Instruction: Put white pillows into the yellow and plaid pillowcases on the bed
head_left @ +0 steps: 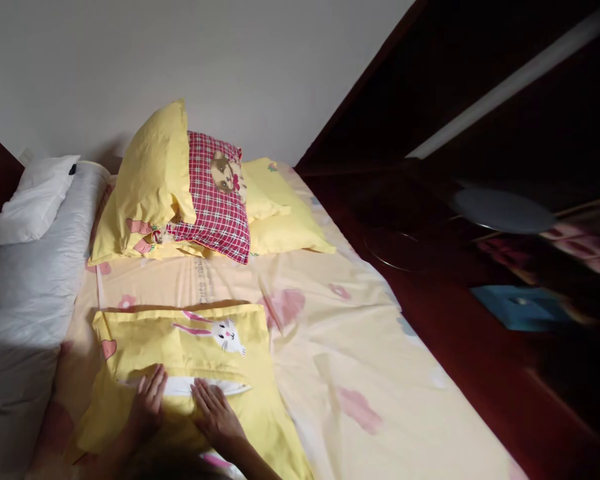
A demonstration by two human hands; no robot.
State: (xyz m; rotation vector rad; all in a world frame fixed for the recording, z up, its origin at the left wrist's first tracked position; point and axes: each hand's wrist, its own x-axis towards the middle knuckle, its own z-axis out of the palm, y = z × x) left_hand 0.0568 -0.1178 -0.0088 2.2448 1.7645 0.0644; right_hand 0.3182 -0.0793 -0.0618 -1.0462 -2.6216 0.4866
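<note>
A yellow pillow with a white rabbit print (190, 340) lies flat on the bed sheet (360, 360) near the foot of the view. At its near edge a strip of white inner pillow (183, 385) shows in the case's opening. My left hand (147, 403) lies flat on the yellow case just below that strip, fingers stretched out. My right hand (217, 413) rests beside it, fingers also flat and pointing toward the opening. Neither hand holds anything.
Stacked at the head of the bed are a yellow pillow (153, 173), a red checked pillow (215, 200) and another yellow one (280, 213). A white duvet (25, 293) with a white pillow (35, 197) lies left. Dark wooden furniture (480, 320) flanks the right.
</note>
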